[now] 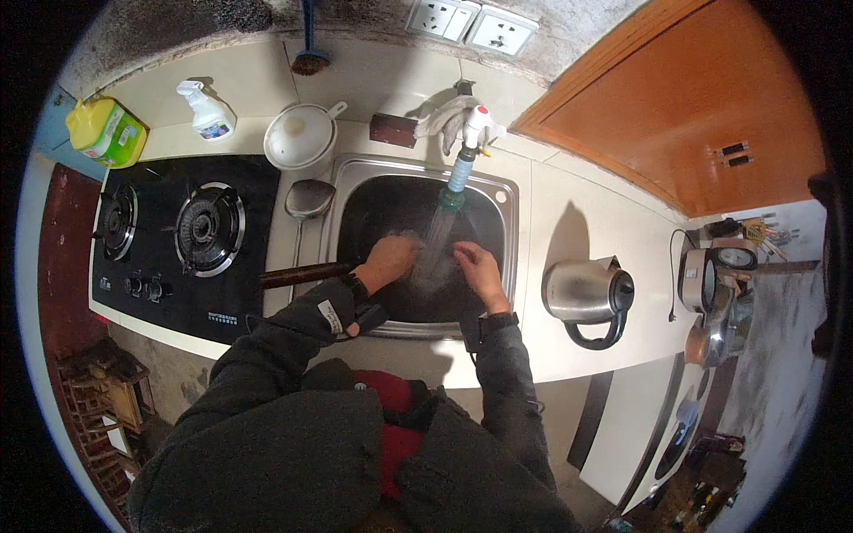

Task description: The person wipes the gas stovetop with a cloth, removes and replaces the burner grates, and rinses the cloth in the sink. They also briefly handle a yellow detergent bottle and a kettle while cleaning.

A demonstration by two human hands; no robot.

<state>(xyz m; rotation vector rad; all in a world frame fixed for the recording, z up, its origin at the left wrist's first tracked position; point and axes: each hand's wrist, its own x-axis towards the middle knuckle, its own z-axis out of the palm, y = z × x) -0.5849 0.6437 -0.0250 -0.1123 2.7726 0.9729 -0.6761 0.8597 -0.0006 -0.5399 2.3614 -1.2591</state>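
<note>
Water runs from a tap with a blue and green hose end into a steel sink. Inside the sink is what looks like a dark wok, its brown wooden handle jutting out over the left rim. My left hand is over the dark pan, left of the stream; spray and blur hide its fingertips. On the stream's other side, my right hand has its fingers curled in. Whatever it may hold is too small to make out.
Left of the sink lie a ladle, a lidded white pot and a black gas stove. A spray bottle and yellow-green jug stand behind the stove. To the right stands a steel kettle, below an orange cabinet.
</note>
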